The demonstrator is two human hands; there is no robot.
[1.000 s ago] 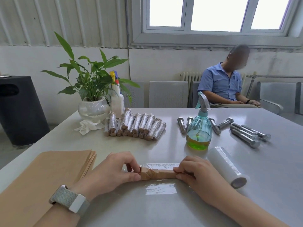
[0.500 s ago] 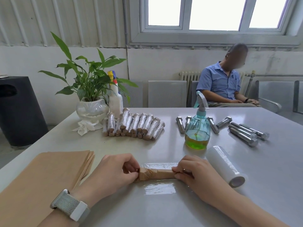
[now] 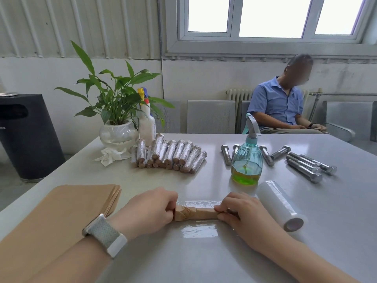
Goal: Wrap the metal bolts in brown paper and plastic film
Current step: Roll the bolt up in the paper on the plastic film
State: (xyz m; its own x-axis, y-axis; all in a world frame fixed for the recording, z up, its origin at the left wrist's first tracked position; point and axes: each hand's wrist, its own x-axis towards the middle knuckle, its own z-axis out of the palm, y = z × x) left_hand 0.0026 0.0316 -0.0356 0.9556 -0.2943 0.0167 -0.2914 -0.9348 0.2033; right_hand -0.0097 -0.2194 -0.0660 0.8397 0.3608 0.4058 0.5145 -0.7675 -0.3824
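A bolt wrapped in brown paper (image 3: 194, 213) lies crosswise on a sheet of plastic film (image 3: 200, 229) near the table's front. My left hand (image 3: 149, 210) grips its left end and my right hand (image 3: 242, 213) grips its right end; film curls over its far side. The film roll (image 3: 280, 204) lies just right of my right hand. A stack of brown paper sheets (image 3: 67, 209) sits at the front left. Several wrapped bolts (image 3: 169, 154) are piled mid-table, and several bare metal bolts (image 3: 304, 165) lie at the right.
A teal spray bottle (image 3: 246, 158) with green liquid stands behind the film roll. A potted plant (image 3: 118, 119), a white spray bottle (image 3: 146, 121) and a crumpled tissue (image 3: 110, 156) sit at the back left. A person in a blue shirt (image 3: 281, 105) sits behind the table.
My left fingers have curled tighter over the bolt's left end, and the bolt has rolled slightly away from me with the film. The right hand has barely shifted.
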